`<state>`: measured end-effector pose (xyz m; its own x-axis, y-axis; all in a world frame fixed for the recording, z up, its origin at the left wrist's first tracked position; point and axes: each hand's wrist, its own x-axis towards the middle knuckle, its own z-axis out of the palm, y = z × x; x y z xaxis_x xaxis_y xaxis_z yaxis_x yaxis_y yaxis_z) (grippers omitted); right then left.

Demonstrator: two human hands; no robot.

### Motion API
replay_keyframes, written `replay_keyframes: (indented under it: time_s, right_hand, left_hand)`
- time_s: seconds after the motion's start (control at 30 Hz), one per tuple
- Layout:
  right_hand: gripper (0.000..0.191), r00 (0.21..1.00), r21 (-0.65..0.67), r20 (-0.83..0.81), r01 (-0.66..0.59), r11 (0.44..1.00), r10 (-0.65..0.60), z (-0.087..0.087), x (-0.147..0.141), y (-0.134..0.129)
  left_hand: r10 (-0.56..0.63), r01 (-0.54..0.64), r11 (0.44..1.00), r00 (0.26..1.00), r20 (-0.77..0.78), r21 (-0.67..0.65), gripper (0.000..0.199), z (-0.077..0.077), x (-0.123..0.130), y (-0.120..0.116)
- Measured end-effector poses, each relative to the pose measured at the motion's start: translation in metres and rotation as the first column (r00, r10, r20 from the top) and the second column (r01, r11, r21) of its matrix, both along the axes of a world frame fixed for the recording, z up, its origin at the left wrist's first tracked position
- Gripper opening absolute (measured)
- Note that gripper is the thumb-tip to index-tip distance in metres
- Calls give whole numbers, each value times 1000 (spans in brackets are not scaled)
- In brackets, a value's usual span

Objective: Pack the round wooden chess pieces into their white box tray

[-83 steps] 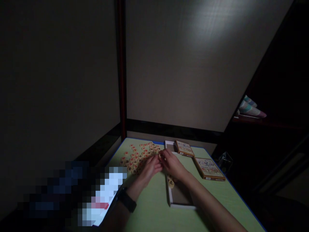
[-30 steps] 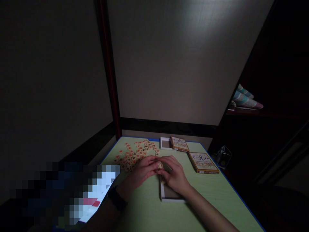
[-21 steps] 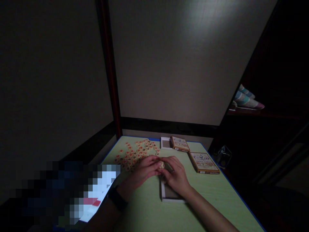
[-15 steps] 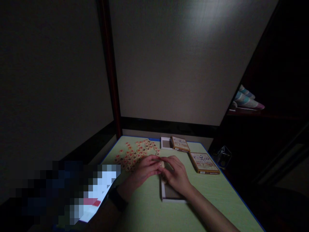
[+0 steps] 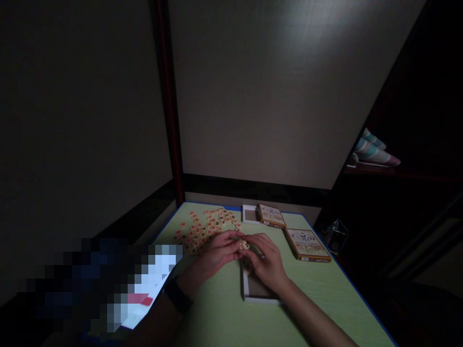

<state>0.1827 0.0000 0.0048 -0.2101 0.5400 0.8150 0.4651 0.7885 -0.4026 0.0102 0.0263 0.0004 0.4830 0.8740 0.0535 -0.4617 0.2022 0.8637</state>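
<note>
Round wooden pieces [image 5: 245, 245] with dark marks are held between my two hands, above the far end of an open shallow box [image 5: 262, 291]. My left hand [image 5: 224, 248], with a dark band on its wrist, closes on them from the left. From the right, my right hand [image 5: 265, 258] grips them with thumb and fingers. Another piece [image 5: 247, 266] shows in the box beside my right thumb. Many loose round pieces [image 5: 202, 229] with red or dark marks lie spread at the table's far left, partly hidden by my left hand.
On the green table [image 5: 318, 299] with blue edging, a printed lid [image 5: 271, 215] overlaps a white tray [image 5: 250, 214] at the back. A larger printed box [image 5: 307, 245] lies at the right. A blurred bright object [image 5: 154, 279] is at the left.
The held pieces have turned, so a dark-marked face now shows between my fingers. My hands stay together over the box; the view has shifted slightly.
</note>
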Motion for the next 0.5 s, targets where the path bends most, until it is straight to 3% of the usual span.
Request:
replay_keyframes:
  time_s: [0.23,0.37,0.5]
  right_hand:
    - [23,984,93,-88,164,982,-156,6,7,1]
    - [26,980,194,-59,199,961,-191,6,8,1]
    - [28,980,215,-38,196,957,-193,6,5,-2]
  left_hand:
    - [26,-26,1000,998,59,-6,31,-3,0,5]
    - [48,-49,999,994,95,15,29,-2,0,5]
    - [39,-40,999,995,95,5,33,-3,-1,7]
